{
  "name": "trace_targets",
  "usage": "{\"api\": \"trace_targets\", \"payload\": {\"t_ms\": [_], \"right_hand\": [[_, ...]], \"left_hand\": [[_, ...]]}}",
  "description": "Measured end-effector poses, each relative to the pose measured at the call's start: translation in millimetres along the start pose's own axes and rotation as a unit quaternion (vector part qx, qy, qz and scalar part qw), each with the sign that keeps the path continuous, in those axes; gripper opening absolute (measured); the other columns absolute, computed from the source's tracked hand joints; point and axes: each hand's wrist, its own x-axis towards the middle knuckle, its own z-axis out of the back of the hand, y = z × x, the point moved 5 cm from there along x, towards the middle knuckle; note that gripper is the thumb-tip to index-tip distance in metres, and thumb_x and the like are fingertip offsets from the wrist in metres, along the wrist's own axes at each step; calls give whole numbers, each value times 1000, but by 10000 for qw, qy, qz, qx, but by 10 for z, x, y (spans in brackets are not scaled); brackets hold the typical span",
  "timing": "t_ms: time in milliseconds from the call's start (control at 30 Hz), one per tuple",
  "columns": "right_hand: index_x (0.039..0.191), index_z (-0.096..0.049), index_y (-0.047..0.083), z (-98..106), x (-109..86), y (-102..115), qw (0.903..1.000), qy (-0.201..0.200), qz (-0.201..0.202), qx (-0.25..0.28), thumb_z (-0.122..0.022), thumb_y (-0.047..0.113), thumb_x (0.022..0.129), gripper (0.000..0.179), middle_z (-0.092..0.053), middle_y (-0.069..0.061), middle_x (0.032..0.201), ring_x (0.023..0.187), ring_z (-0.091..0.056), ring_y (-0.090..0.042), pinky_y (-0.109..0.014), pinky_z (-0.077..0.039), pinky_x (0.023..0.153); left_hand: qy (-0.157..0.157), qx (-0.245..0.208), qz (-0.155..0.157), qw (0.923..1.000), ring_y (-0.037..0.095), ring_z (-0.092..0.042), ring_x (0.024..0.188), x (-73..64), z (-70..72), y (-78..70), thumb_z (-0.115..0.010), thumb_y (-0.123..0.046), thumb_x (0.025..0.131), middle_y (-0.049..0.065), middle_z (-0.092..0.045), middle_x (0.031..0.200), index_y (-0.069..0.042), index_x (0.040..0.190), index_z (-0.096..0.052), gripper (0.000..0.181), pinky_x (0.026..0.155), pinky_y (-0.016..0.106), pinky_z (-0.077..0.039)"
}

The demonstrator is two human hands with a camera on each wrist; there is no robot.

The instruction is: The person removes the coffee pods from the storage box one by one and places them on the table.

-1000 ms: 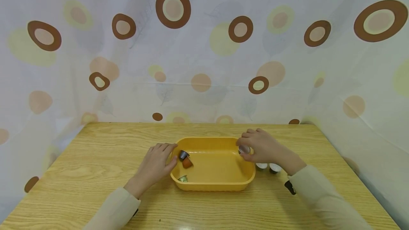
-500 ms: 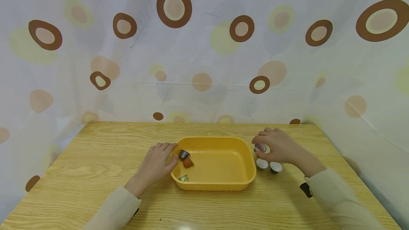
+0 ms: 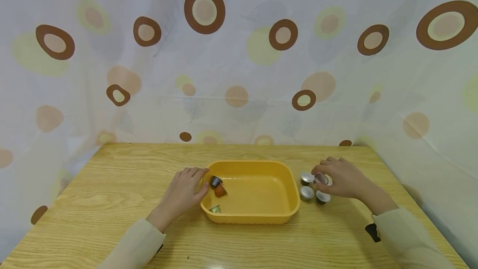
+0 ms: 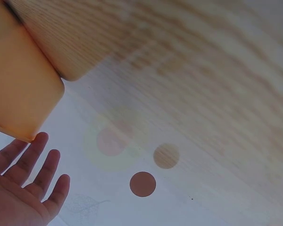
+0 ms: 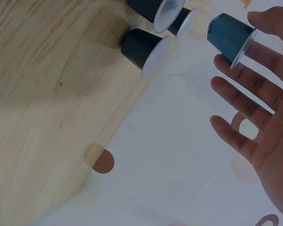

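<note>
My right hand [image 3: 345,179] pinches a teal coffee capsule [image 5: 229,36] by its rim between thumb and fingers, right of the tray. Three dark capsules with pale lids sit close by: one at the back [image 3: 307,177], one nearer me [image 3: 307,193] and one to the right [image 3: 323,197]. The straight fingers of my left hand [image 3: 179,196] rest at the left rim of the yellow tray [image 3: 254,219]. Inside, at the tray's left end, lie a dark capsule [image 3: 215,182], an orange-brown one [image 3: 220,190] and a green one [image 3: 215,209].
The wooden table [image 3: 123,190] runs back to a patterned cloth [image 3: 239,61] that hangs behind and along both sides. Something small and black [image 3: 372,232] shows at the right sleeve cuff.
My right hand has moved from the tray's right end out to the right, taking its capsule along. A capsule it was hiding has come into view. The left hand stays put.
</note>
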Motion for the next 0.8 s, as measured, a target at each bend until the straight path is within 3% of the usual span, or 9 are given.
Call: {"api": "trace_targets", "payload": {"t_ms": [367, 800], "right_hand": [[92, -67, 19, -21, -203, -143, 9998, -157, -152, -21, -67, 22, 73, 19, -59, 11, 82, 78, -54, -14, -41, -45, 66], [94, -66, 19, -64, -359, -290, 9981, 220, -577, 70, -70, 27, 73, 23, -63, 7, 90, 82, -57, -19, -49, -45, 68]], "left_hand": [[-17, -19, 19, 10000, 24, -55, 105, 1, -1, -2, -56, -27, 88, 2, -62, 111, -13, 121, -57, 36, 90, 43, -43], [-98, -49, -28, 9999, 24, -56, 104, 0, 6, -6, -56, -26, 87, 2, -63, 110, -13, 120, -58, 35, 90, 43, -44]]}}
